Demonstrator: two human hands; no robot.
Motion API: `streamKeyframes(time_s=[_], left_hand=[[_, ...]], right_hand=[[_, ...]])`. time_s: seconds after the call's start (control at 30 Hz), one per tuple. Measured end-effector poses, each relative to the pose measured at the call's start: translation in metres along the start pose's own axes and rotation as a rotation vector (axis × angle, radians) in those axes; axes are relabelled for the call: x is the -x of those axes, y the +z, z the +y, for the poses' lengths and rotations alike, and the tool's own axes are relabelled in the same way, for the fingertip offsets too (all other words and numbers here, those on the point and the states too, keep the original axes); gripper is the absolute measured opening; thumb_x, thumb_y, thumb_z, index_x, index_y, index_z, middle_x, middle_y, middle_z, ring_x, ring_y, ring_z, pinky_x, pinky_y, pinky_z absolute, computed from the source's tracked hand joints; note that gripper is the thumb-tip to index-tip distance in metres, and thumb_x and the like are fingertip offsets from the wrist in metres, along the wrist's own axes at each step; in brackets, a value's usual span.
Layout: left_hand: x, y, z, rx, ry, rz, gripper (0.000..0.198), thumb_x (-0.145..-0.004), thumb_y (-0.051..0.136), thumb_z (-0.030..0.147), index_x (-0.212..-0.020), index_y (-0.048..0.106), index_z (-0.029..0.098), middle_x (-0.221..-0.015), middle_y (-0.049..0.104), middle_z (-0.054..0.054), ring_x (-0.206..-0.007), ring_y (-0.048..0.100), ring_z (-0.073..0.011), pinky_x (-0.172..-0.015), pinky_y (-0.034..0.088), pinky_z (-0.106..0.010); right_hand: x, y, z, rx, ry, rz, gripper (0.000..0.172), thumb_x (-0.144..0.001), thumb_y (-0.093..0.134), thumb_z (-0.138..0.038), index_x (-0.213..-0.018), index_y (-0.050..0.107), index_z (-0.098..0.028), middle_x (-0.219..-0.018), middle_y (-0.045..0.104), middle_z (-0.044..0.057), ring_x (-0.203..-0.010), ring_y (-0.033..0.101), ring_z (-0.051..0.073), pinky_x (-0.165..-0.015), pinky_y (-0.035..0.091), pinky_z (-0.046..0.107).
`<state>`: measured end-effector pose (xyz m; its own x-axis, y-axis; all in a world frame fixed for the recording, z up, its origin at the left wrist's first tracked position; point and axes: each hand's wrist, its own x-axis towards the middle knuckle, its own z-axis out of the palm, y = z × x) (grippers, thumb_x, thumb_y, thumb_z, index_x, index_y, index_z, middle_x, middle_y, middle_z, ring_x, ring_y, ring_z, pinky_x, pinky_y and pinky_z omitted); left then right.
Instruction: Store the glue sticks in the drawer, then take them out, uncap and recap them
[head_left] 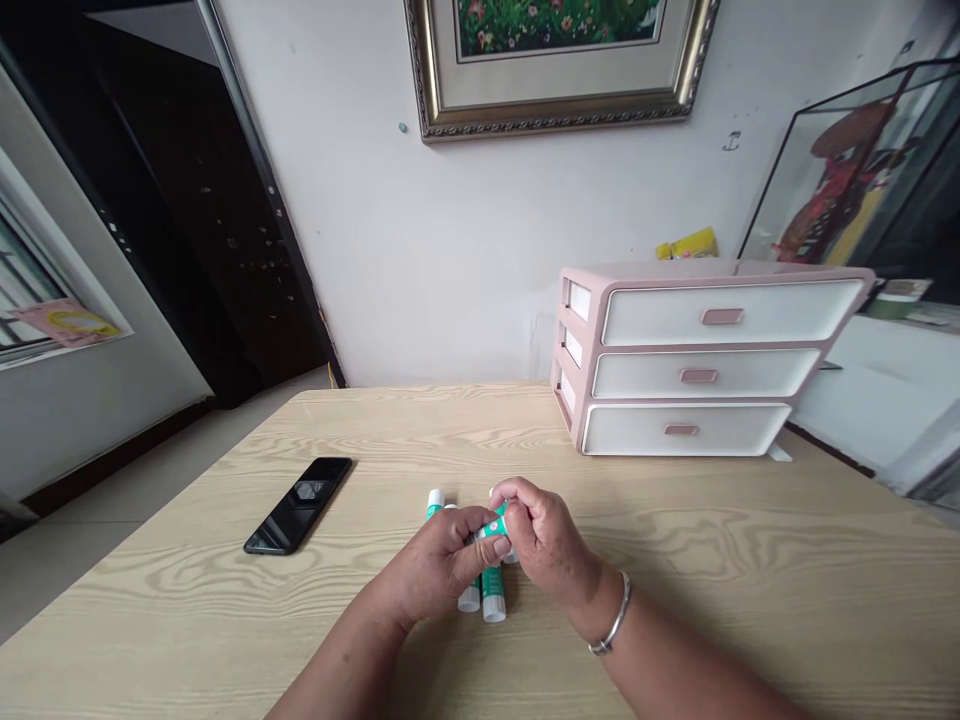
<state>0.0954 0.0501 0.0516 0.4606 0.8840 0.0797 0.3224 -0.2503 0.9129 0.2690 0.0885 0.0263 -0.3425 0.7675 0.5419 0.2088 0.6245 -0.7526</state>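
Between my two hands, above the table, is a green and white tube that looks like a glue stick. My left hand pinches its body between thumb and fingers. Closed around the other end is my right hand, which hides that end. Several similar tubes lie beneath and beside the hands. One green tube with a white end points toward me, and another white end shows past my left hand. The rest of these tubes are partly covered.
A black phone lies on the table to the left. At the back right stands a pink and white drawer unit with a yellow packet on top. Behind the table rises a white wall with a framed picture.
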Motion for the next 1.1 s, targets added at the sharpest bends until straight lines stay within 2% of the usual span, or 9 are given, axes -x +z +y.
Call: streamKeyframes(time_s=[0.37,0.47,0.53,0.6,0.63,0.77,0.87,0.97,1.1], left_hand=[[0.0,-0.003,-0.003,0.311,-0.024,-0.171,0.047,-0.087,0.062,0.061,-0.081,0.063,0.014,-0.056,0.042,0.006,-0.049,0.032,-0.0055,-0.048,0.027,-0.019],[0.006,-0.011,-0.004,0.438,-0.078,-0.18,0.052,-0.08,0.066,0.067,-0.078,0.063,0.015,-0.048,0.035,0.009,-0.04,0.025,-0.004,-0.041,0.02,-0.019],[0.011,-0.023,-0.01,0.5,-0.116,-0.102,0.058,-0.079,0.061,0.073,-0.081,0.064,0.015,-0.045,0.033,0.01,-0.037,0.02,-0.0038,-0.039,0.016,-0.02],[0.014,-0.035,-0.019,0.507,-0.088,0.132,0.057,-0.083,0.055,0.072,-0.085,0.064,0.016,-0.047,0.032,0.01,-0.038,0.016,-0.0041,-0.038,0.013,-0.02],[0.015,-0.041,-0.022,0.443,-0.098,0.243,0.054,-0.085,0.054,0.07,-0.09,0.064,0.017,-0.05,0.035,0.009,-0.039,0.018,-0.005,-0.039,0.015,-0.019],[0.01,-0.05,-0.026,-0.249,-0.287,0.556,0.042,-0.088,0.054,0.06,-0.092,0.065,0.019,-0.064,0.055,0.001,-0.056,0.048,-0.013,-0.053,0.032,-0.022],[0.008,-0.051,-0.025,-0.766,-0.55,0.612,0.037,-0.092,0.044,0.051,-0.088,0.064,0.02,-0.081,0.069,-0.009,-0.08,0.064,-0.0252,-0.063,0.038,-0.029],[0.011,-0.057,-0.031,-0.957,-0.75,0.551,0.039,-0.093,0.037,0.046,-0.094,0.064,0.018,-0.1,0.072,-0.016,-0.096,0.068,-0.0326,-0.069,0.042,-0.034],[0.019,-0.073,-0.05,-0.999,-0.854,0.552,0.039,-0.091,0.039,0.045,-0.099,0.066,0.018,-0.111,0.071,-0.018,-0.103,0.067,-0.0349,-0.073,0.047,-0.038]], right_hand=[[0.006,-0.008,-0.009,0.202,-0.309,-0.021,0.021,-0.091,0.042,-0.017,-0.086,0.06,-0.024,-0.07,0.064,-0.001,-0.063,0.056,0.015,-0.068,0.044,0.027],[0.007,-0.025,0.001,0.227,-0.248,0.065,0.019,-0.09,0.045,-0.021,-0.085,0.062,-0.025,-0.069,0.064,0.0,-0.064,0.057,0.017,-0.069,0.045,0.029],[0.002,-0.041,0.006,0.23,-0.122,0.313,0.02,-0.091,0.042,-0.023,-0.083,0.061,-0.024,-0.065,0.06,0.0,-0.059,0.053,0.017,-0.062,0.043,0.029],[-0.007,-0.053,0.007,0.266,-0.018,0.524,0.023,-0.092,0.037,-0.024,-0.085,0.06,-0.023,-0.06,0.055,-0.002,-0.053,0.049,0.017,-0.056,0.039,0.028],[-0.012,-0.057,0.007,0.312,0.02,0.538,0.024,-0.092,0.036,-0.024,-0.088,0.06,-0.023,-0.06,0.056,-0.002,-0.053,0.049,0.017,-0.056,0.038,0.028],[-0.025,-0.053,0.011,0.632,0.211,0.229,0.025,-0.095,0.036,-0.023,-0.093,0.061,-0.02,-0.072,0.067,0.004,-0.067,0.061,0.019,-0.061,0.036,0.028],[-0.025,-0.05,0.025,0.848,0.373,0.022,0.027,-0.1,0.034,-0.026,-0.097,0.059,-0.019,-0.08,0.072,0.008,-0.074,0.067,0.021,-0.062,0.034,0.029],[-0.022,-0.054,0.042,0.949,0.464,-0.077,0.025,-0.101,0.036,-0.029,-0.103,0.059,-0.017,-0.087,0.074,0.011,-0.081,0.069,0.024,-0.063,0.034,0.031],[-0.019,-0.061,0.056,0.971,0.524,-0.199,0.021,-0.099,0.046,-0.029,-0.106,0.06,-0.015,-0.098,0.073,0.014,-0.093,0.069,0.028,-0.069,0.037,0.032]])
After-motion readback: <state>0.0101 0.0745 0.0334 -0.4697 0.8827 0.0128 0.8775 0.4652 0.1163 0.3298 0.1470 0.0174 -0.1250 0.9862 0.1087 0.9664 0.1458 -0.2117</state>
